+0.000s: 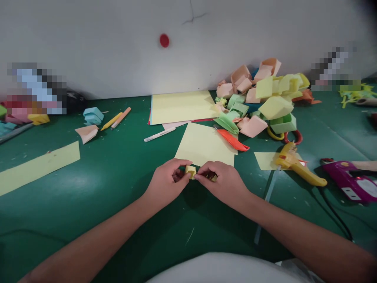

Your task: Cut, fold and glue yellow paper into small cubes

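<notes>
Both my hands meet over the green table (112,184) at the centre of the head view. My left hand (166,182) and my right hand (220,181) pinch a small folded yellow paper piece (190,171) between their fingertips, fingers curled closed. Just beyond them lies a yellow paper square (204,145) flat on the table.
A heap of folded paper shapes (262,98) in pink, green and yellow sits at the back right. An orange cutter (234,140), a yellow glue gun (297,165), a purple glue gun (350,181), a white pen (159,135), yellow sheets (181,106) and a yellow strip (38,167) lie around.
</notes>
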Action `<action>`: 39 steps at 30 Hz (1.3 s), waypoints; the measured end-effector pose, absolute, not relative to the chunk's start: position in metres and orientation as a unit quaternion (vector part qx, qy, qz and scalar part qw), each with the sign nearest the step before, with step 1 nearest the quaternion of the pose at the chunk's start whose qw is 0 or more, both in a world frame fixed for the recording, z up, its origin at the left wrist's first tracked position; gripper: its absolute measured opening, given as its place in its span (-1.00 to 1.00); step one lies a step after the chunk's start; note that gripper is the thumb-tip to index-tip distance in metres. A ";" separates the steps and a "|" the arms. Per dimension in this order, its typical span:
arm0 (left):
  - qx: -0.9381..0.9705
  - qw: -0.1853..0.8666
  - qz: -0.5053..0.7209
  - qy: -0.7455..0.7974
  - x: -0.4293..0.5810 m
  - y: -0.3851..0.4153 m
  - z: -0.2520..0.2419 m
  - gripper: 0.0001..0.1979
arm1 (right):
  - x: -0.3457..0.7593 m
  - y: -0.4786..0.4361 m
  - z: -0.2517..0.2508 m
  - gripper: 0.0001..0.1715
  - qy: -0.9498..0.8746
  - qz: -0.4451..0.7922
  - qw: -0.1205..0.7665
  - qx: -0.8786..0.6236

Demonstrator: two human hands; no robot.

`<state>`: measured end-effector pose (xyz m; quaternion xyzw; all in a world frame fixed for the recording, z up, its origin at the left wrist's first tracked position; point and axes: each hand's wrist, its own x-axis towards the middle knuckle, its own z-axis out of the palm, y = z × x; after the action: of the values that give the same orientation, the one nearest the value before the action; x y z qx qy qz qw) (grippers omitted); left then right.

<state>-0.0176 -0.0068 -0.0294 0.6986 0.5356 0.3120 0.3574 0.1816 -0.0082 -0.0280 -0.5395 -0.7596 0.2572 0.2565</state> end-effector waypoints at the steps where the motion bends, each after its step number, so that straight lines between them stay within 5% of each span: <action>1: 0.707 0.340 0.311 0.536 -0.017 -0.007 -0.029 -0.75 | 0.182 -0.008 -0.028 -0.92 -0.764 0.250 0.254 -0.538; 8: 0.757 0.258 0.288 0.528 -0.015 -0.010 -0.031 -0.77 | 0.179 -0.012 -0.034 -0.94 -0.792 0.181 0.257 -0.524; 29: 0.768 0.245 0.285 0.518 -0.014 -0.008 -0.033 -0.79 | 0.176 -0.017 -0.034 -0.79 -0.846 0.051 0.312 -0.430; 39: 0.762 0.254 0.307 0.511 -0.016 -0.008 -0.030 -0.72 | 0.174 -0.024 -0.030 -0.92 -0.823 0.161 0.285 -0.464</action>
<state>-0.0164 -0.0085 -0.0305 0.7616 0.5108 0.3071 0.2542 0.1742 -0.0244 -0.0304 -0.4641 -0.8230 0.1611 0.2850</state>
